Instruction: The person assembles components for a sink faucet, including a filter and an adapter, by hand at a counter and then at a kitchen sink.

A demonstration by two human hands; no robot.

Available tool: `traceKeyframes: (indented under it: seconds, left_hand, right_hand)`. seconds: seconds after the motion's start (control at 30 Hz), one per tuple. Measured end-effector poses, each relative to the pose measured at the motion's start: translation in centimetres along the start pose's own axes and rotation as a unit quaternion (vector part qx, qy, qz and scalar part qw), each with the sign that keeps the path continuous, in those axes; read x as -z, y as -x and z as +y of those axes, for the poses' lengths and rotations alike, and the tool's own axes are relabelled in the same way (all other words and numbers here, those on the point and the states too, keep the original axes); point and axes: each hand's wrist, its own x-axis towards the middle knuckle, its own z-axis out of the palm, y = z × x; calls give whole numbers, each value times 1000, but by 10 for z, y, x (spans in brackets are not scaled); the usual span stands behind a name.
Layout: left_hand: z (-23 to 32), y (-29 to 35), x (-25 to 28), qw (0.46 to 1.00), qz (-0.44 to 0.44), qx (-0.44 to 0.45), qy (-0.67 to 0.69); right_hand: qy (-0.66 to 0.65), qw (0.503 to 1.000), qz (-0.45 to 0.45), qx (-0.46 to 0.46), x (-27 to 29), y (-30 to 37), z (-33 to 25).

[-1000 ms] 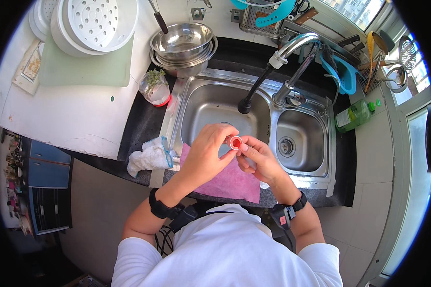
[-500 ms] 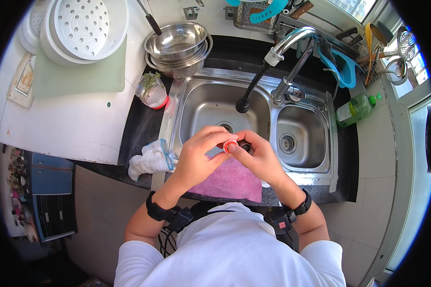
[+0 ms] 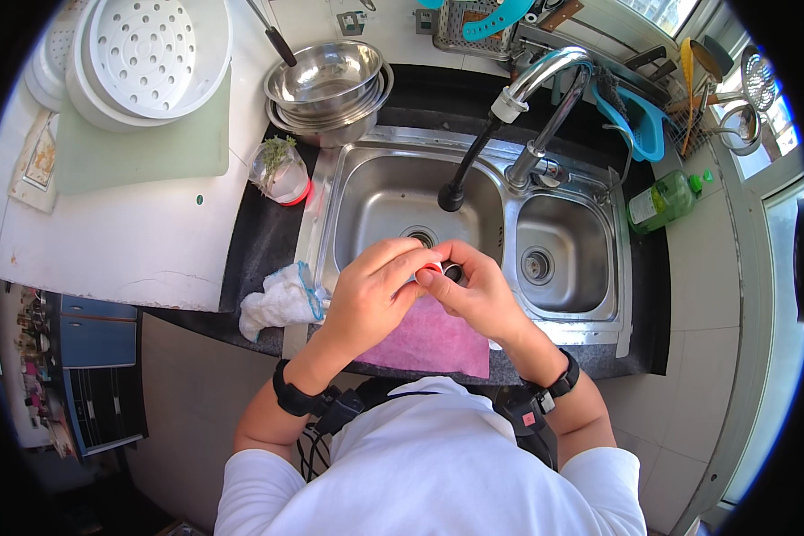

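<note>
Above the near edge of the larger sink basin (image 3: 366, 192), my two hands meet at the fingertips. My left hand (image 3: 371, 290) is closed on a small red-and-white round piece (image 3: 432, 267), perhaps a cap; most of it is covered by fingers. My right hand (image 3: 482, 295) has its thumb pressed against that piece. Curled in the right fingers is also a dark round thing with a pale rim (image 3: 453, 272), whose kind I cannot make out. Below the hands, a pink cloth (image 3: 433, 339) lies over the counter's front edge.
A black-ended faucet (image 3: 527, 98) reaches over the larger basin, with a smaller basin (image 3: 563, 241) to its right. Left stand a jar with green sprigs (image 3: 286, 179), metal bowls (image 3: 326, 85) and a white rag (image 3: 281, 302). A green soap bottle (image 3: 661, 204) lies right.
The red-and-white piece has turned between my fingers, so its red face shows less. My right thumb has shifted slightly to the left and up. Both hands stay over the sink edge.
</note>
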Motion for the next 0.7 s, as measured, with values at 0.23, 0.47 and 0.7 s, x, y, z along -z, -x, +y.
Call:
traceKeyframes:
  seconds: [0.23, 0.47, 0.7]
  left_hand:
    - [-3, -1, 2, 1000, 12, 15, 15]
    - [-17, 2, -3, 998, 16, 19, 66]
    - [-8, 6, 1, 983, -9, 99, 156]
  right_hand:
    - [-221, 968, -56, -107, 8, -2, 12]
    - [-352, 924, -86, -124, 7, -4, 24]
    - [-50, 997, -57, 33, 16, -2, 16]
